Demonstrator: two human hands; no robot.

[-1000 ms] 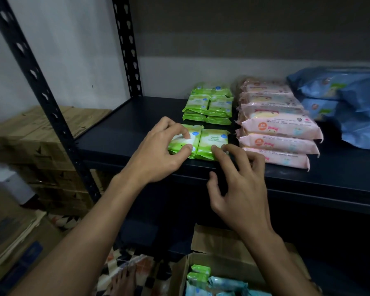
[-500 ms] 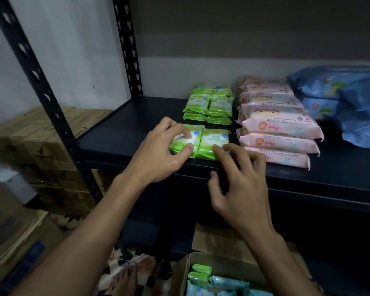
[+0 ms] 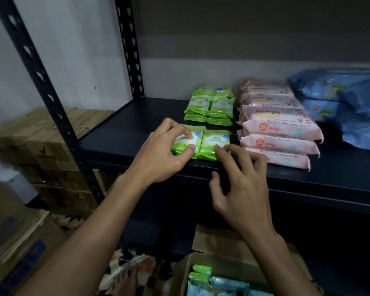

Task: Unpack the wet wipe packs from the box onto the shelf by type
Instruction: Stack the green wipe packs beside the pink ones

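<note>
Two green wet wipe packs lie side by side at the front of the dark shelf [image 3: 124,135]. My left hand [image 3: 160,152] grips the left green pack [image 3: 198,144] between fingers on top and thumb at its front edge. My right hand [image 3: 244,184] touches the front edge of the right green pack [image 3: 216,141] with its fingertips, thumb hanging below the shelf lip. Behind them stands a stack of green packs [image 3: 209,105]. The open cardboard box [image 3: 222,242] sits below, holding green and light-blue packs [image 3: 201,274].
Pink packs [image 3: 280,133] are stacked right of the green ones, with large blue packs [image 3: 340,99] further right. A perforated shelf post [image 3: 51,103] rises at left, with cardboard cartons [image 3: 41,133] behind it. A bare foot [image 3: 124,283] stands on a patterned mat.
</note>
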